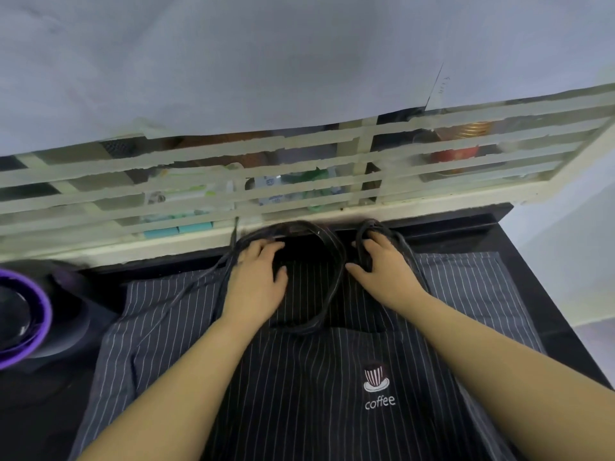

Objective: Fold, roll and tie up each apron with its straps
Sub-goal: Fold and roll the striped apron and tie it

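Handling: dark pinstriped cloth apron (299, 377) likely soft, light, limp; thin black straps (339, 274) tangle-prone.
Hold: gathered straps.
Left hand (256, 281): flat, pressing.
Right hand (386, 271): on coil, grip unclear.

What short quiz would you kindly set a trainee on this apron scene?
1. True or false: the striped apron is already rolled into a bundle.
2. Which word is printed under the apron's cup logo? A) tea B) coffee C) chef
3. Fill in: the left hand and right hand lie among the dark ____ at the apron's far end.
Key: 1 false, it lies spread on the counter; 2 B; 3 straps.
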A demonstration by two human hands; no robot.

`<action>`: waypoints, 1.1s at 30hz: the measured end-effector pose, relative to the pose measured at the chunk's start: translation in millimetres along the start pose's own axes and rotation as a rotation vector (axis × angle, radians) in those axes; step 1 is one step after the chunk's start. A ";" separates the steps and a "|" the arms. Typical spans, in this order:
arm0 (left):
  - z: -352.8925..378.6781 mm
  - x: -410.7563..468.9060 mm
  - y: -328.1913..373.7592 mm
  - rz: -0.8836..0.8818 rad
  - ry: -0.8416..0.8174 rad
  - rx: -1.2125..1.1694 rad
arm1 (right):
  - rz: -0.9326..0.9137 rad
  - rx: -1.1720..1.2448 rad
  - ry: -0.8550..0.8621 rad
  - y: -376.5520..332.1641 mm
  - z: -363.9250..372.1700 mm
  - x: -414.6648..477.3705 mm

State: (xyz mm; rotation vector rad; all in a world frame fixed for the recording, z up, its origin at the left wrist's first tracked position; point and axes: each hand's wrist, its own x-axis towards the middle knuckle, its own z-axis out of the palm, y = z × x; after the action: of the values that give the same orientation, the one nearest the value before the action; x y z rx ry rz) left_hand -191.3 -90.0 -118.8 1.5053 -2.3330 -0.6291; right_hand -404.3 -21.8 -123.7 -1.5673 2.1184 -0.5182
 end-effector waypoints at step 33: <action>4.6 -40.6 -12.9 -0.329 -0.091 -0.063 | 0.303 0.068 0.015 13.2 -5.6 -40.1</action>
State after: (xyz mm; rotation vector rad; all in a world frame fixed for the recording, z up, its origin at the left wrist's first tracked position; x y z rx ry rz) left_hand -166.7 -56.7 -129.7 1.8850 -2.1213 -0.8580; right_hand -407.8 20.6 -120.9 -1.1796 2.2695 -0.4911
